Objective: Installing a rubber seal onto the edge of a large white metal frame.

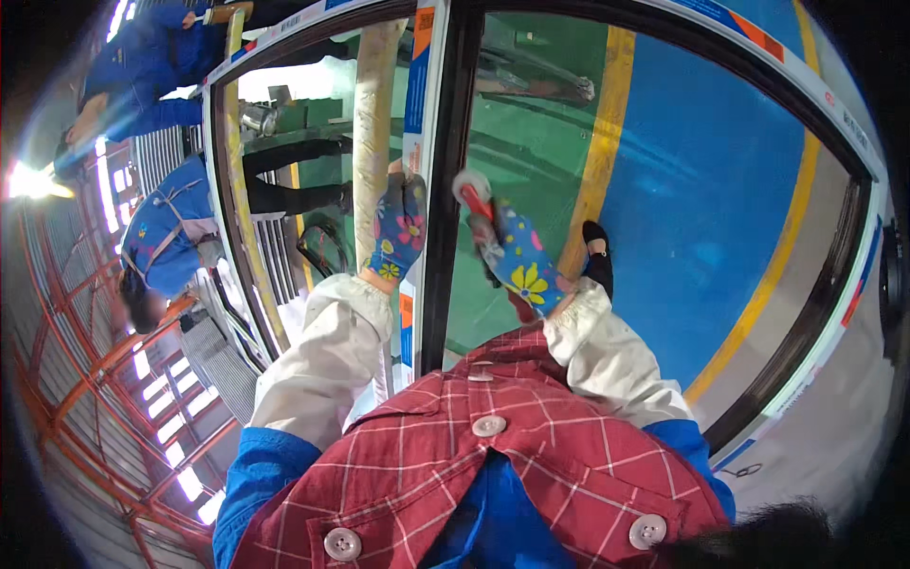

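A large white-and-black window frame [438, 142] stands in front of me, its middle upright bar between my hands. My left hand [398, 228], in a blue floral glove, rests on the white side of that bar with its fingers stretched along it. Just right of the bar, my right hand [523, 261], in the same kind of glove, is closed around a red tool with a round whitish head [471, 188]. The tool is slightly blurred, and its lower part is hidden by the hand. Its head is close to the black edge of the bar.
A pale yellow-white post [374, 123] runs beside the bar on the left. Through the frame show green and blue floor [701, 190] with yellow lines, and my dark shoe [597, 251]. People in blue work clothes [171, 223] are at the left, near a machine [261, 119].
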Motion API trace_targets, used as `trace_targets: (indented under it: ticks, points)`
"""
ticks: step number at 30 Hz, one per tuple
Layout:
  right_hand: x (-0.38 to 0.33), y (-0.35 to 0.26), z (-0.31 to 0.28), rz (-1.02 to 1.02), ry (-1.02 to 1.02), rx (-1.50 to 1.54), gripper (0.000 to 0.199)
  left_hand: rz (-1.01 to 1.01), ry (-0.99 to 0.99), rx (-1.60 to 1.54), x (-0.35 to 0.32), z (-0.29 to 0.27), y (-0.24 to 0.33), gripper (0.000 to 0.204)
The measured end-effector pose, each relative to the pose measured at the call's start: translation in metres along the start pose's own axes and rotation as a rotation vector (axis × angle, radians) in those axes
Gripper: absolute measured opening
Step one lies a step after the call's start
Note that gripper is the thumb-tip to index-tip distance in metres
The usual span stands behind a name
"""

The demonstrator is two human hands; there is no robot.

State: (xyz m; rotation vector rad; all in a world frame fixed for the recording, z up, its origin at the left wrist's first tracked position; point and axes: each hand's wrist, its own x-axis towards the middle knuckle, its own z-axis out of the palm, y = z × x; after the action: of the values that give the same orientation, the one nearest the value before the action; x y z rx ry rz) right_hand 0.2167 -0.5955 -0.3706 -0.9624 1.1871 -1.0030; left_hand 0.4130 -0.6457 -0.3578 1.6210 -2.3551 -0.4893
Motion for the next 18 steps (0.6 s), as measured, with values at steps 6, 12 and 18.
trace_targets:
  ticks: [6,12,18]
  points:
    - [0.013,-0.006,0.028,0.063,0.046,-0.133,0.019,-0.047,0.189,-0.107,-0.002,0.019,-0.015,0.037]
    - [0.077,-0.007,0.023,-0.070,0.361,-0.469,0.022,0.011,0.058,-0.050,0.009,0.004,0.008,0.043]
    - [0.179,0.007,-0.047,-0.576,0.529,-1.086,0.041,0.020,0.078,-0.049,0.025,0.007,0.022,0.036]
